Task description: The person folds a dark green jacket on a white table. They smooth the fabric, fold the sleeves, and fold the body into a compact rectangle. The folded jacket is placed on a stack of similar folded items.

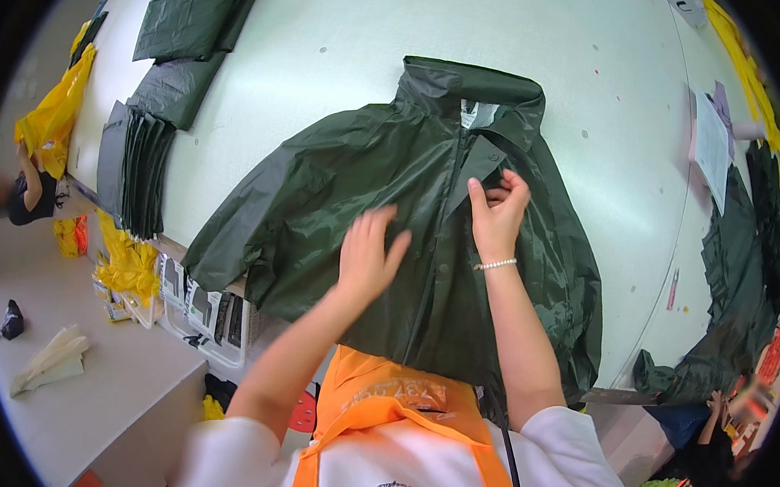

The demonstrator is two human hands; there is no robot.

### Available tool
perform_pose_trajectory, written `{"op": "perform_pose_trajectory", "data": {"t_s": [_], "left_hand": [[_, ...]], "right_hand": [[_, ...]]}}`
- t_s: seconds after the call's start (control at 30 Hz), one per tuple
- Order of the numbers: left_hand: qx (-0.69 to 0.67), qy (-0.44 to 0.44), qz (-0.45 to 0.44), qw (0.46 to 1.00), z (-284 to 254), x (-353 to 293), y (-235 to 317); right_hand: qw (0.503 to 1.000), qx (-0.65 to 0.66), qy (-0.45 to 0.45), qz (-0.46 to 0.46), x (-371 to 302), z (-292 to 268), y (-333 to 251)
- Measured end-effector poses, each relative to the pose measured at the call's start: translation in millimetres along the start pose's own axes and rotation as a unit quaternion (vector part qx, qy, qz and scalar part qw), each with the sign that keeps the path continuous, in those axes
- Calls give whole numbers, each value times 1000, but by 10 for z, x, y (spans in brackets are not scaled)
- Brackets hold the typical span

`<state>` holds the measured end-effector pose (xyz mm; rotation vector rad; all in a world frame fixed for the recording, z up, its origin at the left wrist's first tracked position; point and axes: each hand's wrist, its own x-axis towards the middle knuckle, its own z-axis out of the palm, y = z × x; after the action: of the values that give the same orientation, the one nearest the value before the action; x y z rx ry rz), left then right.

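A dark green raincoat (315,186) lies spread on the white table in front of me, its collar pointing away and one sleeve reaching to the left. Near the neck the front flap (479,162) is folded back, showing a round snap. My right hand (500,210), with a beaded bracelet at the wrist, is at this flap, its fingers curled on the coat's front edge. Over the coat's front, left of the closure, my left hand (368,254) has its fingers stretched out and holds nothing. A pale label (480,113) shows inside the collar.
Folded dark green garments (140,165) stand stacked at the table's far left. Below them sits a white basket (220,316) with packages. Along the right edge lie more green garments (731,267), papers (710,152) and a pen (672,289). Another person (29,190) handles yellow material at left.
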<state>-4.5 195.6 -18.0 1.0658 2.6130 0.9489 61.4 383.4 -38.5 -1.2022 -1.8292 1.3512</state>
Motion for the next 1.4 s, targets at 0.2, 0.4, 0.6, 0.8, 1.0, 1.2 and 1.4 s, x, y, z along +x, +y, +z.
{"op": "perform_pose_trajectory", "data": {"t_s": [0.2,0.4,0.6,0.8,1.0,1.2,1.4], "left_hand": [[124,-106,-149,975,334,1567,101],[151,-189,-119,963,459,2063,23],[-193,-332,-174,907,426,2158,-190],[-396,-353,-204,823,452,2166,-367],[-423,-326,-202,821,479,2123,-342],[-306,-194,-166,917,563,1963,-208],[-152,-4,4,988,318,1715,84]], "right_hand": [[998,-2,-1,-63,384,363,73],[984,-70,14,-165,570,572,64],[995,-60,39,-76,543,732,104],[990,113,-4,86,497,869,-91],[985,129,6,111,494,912,-107],[1000,-12,10,27,490,904,-44],[997,-19,-23,-67,232,389,-168]]}}
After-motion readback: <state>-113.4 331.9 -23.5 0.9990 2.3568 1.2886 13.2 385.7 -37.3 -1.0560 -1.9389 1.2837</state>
